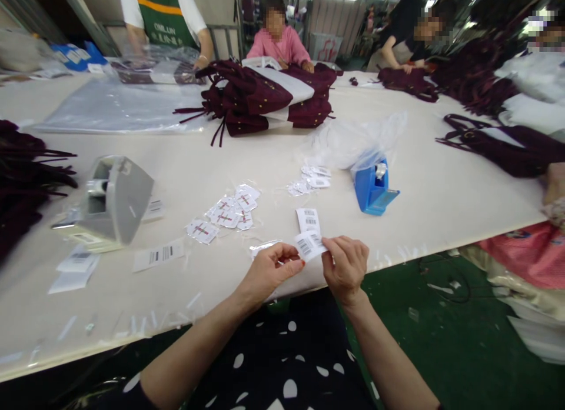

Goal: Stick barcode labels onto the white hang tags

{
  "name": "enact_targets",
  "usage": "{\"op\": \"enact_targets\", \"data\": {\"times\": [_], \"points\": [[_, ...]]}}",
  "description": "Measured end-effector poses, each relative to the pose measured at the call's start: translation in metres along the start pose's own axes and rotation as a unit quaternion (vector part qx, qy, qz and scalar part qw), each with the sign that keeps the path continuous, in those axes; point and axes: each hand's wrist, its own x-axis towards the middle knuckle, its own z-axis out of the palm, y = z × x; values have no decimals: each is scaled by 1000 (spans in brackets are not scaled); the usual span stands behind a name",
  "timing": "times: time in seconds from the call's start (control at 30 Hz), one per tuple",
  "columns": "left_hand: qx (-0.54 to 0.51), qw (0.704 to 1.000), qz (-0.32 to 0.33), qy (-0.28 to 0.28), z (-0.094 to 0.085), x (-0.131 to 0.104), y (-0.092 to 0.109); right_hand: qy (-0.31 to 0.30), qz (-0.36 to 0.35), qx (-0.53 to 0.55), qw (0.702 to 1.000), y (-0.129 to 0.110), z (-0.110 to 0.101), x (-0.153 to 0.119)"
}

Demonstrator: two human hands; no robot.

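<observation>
Near the table's front edge, my right hand [346,266] pinches the right end of a white barcode label strip [309,243]. The strip's far part extends away over the table. At the strip's left end is my left hand [271,269], thumb and fingers curled close to its edge; whether they grip it is unclear. A small clear-wrapped piece [263,248] lies behind my left hand. Left of it are several tags in clear bags [225,213]. More bagged barcode tags [315,179] lie beyond the strip.
A blue tape dispenser [371,186] stands right, a grey dispenser [112,201] left, near loose labels [158,256]. Dark red garments [265,98] are stacked at the back beside plastic bags [128,104]. Several people work across the table [424,192].
</observation>
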Motion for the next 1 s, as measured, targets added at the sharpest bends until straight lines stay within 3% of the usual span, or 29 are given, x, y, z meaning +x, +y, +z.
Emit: {"op": "enact_targets", "data": {"times": [0.1,0.2,0.27,0.43,0.5,0.57,0.7,0.77,0.9,1.0], "points": [[-167,985,-33,27,17,1,-3,-16,-6,38,999,-16,1,-6],[-202,977,-50,38,15,4,-7,-54,26,97,993,-20,-2,-11],[-188,980,-65,13,7,5,-8,-112,72,175,976,-19,-8,-8],[-109,984,-88,-113,-10,8,4,-255,193,343,883,-9,-22,13],[-71,985,-87,-134,-13,11,11,-297,258,375,839,-5,-23,18],[-37,989,-76,-120,-14,13,15,-318,330,410,789,-3,-20,18],[-71,995,-55,-47,-12,17,11,-295,459,475,690,-7,-10,7],[-133,989,-56,-31,-7,17,4,-252,512,489,660,-10,-6,3],[-172,982,-75,-18,7,15,-13,-192,557,482,648,-14,-3,-2],[-156,984,-75,29,15,15,-19,-182,552,480,656,-14,-2,-5]]}}
